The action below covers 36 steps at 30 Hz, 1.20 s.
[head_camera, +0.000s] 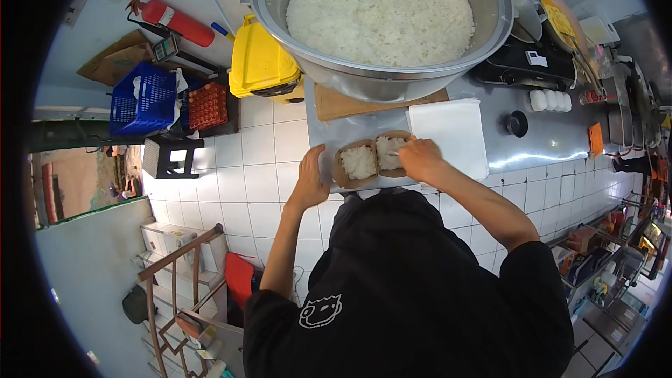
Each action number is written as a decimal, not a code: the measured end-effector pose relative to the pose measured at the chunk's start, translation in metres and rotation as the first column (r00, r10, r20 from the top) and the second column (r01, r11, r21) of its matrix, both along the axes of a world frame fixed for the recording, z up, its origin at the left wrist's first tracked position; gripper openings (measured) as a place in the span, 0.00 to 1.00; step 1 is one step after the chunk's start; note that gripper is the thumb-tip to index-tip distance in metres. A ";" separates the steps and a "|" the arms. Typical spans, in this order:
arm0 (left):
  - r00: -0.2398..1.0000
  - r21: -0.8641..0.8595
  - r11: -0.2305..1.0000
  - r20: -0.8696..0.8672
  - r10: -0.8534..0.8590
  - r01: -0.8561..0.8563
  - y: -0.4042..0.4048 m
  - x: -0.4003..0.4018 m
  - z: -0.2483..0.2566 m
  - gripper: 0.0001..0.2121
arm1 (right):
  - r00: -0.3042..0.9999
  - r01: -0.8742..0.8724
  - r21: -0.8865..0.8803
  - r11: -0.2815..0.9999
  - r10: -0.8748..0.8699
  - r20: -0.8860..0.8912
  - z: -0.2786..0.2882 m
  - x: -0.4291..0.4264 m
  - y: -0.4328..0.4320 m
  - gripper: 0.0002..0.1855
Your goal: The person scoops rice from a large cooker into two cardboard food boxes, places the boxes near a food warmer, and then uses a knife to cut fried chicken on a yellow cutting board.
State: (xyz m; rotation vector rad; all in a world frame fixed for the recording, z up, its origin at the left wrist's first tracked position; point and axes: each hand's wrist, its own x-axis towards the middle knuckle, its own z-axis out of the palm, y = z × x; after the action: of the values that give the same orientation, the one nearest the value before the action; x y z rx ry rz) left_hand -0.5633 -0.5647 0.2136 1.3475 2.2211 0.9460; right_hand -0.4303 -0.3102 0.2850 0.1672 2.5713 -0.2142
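Two brown paper food boxes with white rice stand side by side at the steel table's front edge: a left box [358, 164] and a right box [389, 153]. My right hand [421, 158] is closed on a utensil whose pale tip touches the rice in the right box; most of the utensil is hidden by the fingers. My left hand [312, 177] is held upright with fingers extended, just left of the left box, holding nothing. Beyond them a large aluminium pot [367, 76] full of cooked rice stands over a wooden board [336, 105].
White paper sheets [446, 131] lie right of the boxes. Farther right are a small black bowl [517, 124], a row of white rounded items [550, 101] and a black gas stove [525, 68]. A yellow bin [262, 63] stands left of the pot; a railing [178, 253] is lower left.
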 end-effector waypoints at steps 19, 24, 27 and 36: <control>0.988 0.080 0.984 0.018 0.156 -0.157 0.026 0.023 -0.074 0.48 | 0.995 0.082 0.062 0.995 -0.086 0.052 0.027 -0.006 -0.024 0.04; 0.988 0.052 0.987 0.036 0.153 -0.155 0.032 0.024 -0.063 0.46 | 0.979 0.204 0.115 0.972 -0.200 -0.038 0.001 -0.021 -0.019 0.06; 0.988 0.071 0.986 -0.030 0.153 -0.150 0.032 0.018 -0.066 0.47 | 0.990 0.141 0.158 0.977 -0.138 -0.034 -0.012 -0.031 -0.012 0.06; 0.987 -0.009 0.988 -0.056 0.152 -0.153 0.030 0.008 -0.070 0.47 | 0.994 0.109 0.172 0.979 -0.113 0.012 0.000 -0.025 -0.008 0.07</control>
State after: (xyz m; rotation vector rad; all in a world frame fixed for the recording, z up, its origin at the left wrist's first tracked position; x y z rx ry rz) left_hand -0.5552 -0.5349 0.1437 1.2261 2.3961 0.9549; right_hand -0.4551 -0.3182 0.2846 0.3758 2.5594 -0.0314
